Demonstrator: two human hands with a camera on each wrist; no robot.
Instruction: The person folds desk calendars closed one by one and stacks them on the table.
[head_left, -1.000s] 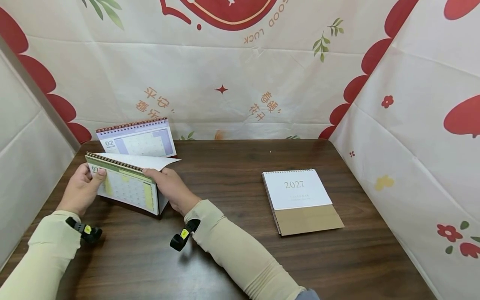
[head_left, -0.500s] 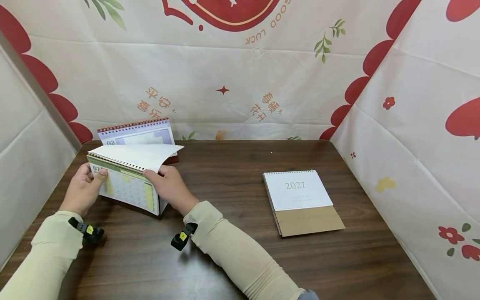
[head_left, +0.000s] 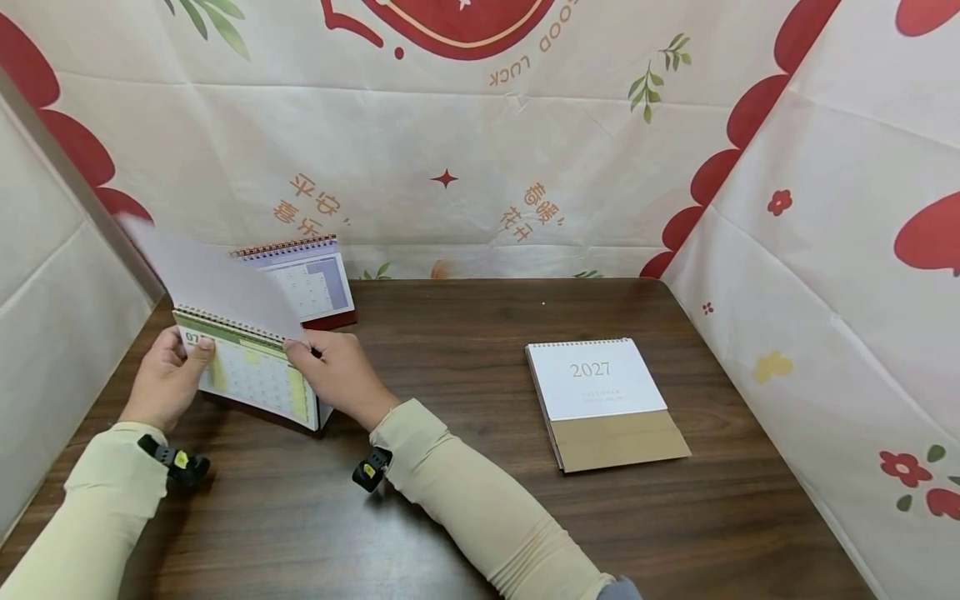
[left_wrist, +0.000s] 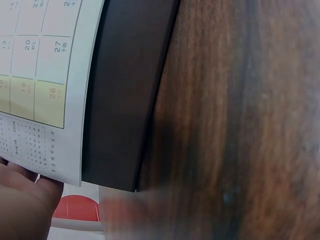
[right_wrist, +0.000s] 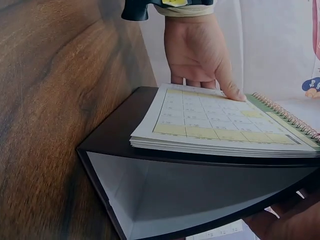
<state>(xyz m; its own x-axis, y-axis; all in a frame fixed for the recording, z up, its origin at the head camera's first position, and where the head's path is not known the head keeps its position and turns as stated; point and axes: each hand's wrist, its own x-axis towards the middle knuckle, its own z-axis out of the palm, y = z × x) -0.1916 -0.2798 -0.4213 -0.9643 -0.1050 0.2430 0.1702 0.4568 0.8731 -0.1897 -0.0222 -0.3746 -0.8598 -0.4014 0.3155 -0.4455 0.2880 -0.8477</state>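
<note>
A green-topped spiral desk calendar (head_left: 255,379), its page marked 07, stands at the left of the table. My left hand (head_left: 163,375) grips its left end, thumb on the front page and fingers behind. At the top right corner my right hand (head_left: 341,371) holds the calendar by the spiral binding, thumb in front. One loose white page (head_left: 217,271) stands up from the spiral, leaning to the back left. In the right wrist view the dark stand (right_wrist: 117,122) is spread into a hollow triangle, and my right fingers are mostly hidden behind it.
Behind it stands a purple desk calendar (head_left: 318,287) with a red base, partly covered by the raised page. A white and tan 2027 calendar (head_left: 607,383) stands at the right of the wooden table (head_left: 450,333). Printed cloth (head_left: 600,150) hangs around the back and sides.
The loose page has swung up from the spiral, from lying back toward the purple calendar to standing upright and leaning left. Both hands keep their places on the green calendar.
</note>
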